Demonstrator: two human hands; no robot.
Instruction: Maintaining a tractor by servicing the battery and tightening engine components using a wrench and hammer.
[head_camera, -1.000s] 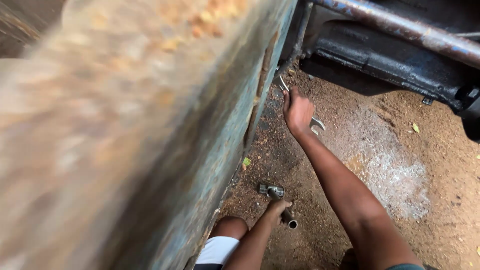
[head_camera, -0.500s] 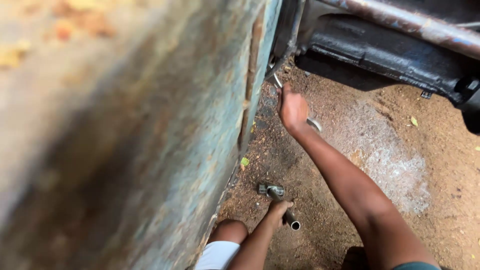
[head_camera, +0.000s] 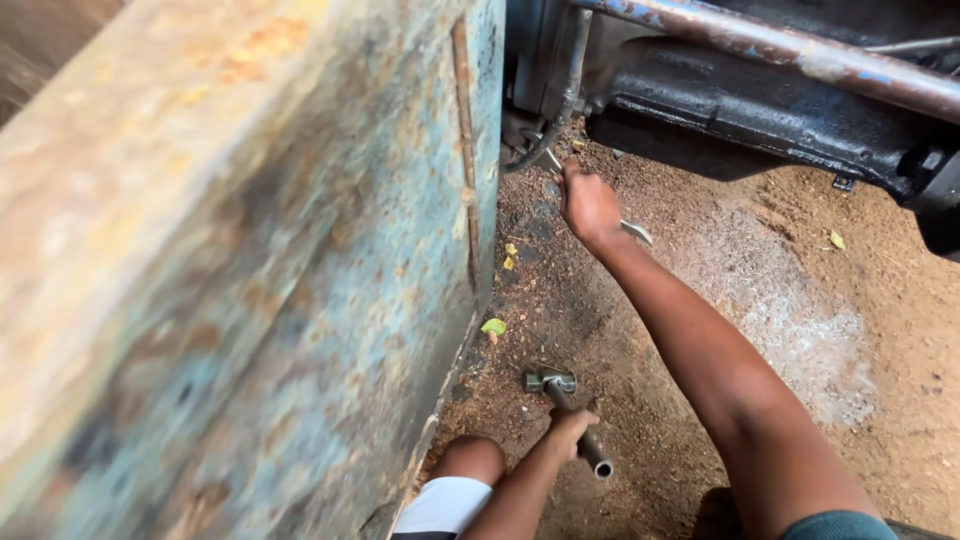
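The right hand (head_camera: 588, 205) closes its grip around a wrench (head_camera: 634, 231) beside the rusty panel (head_camera: 300, 280); nearer the panel's base, the left hand (head_camera: 570, 430) clasps a hammer (head_camera: 565, 400).

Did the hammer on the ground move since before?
No. The hammer lies in the same spot on the dirt, just below the green leaf, with the left hand resting on its handle as before.
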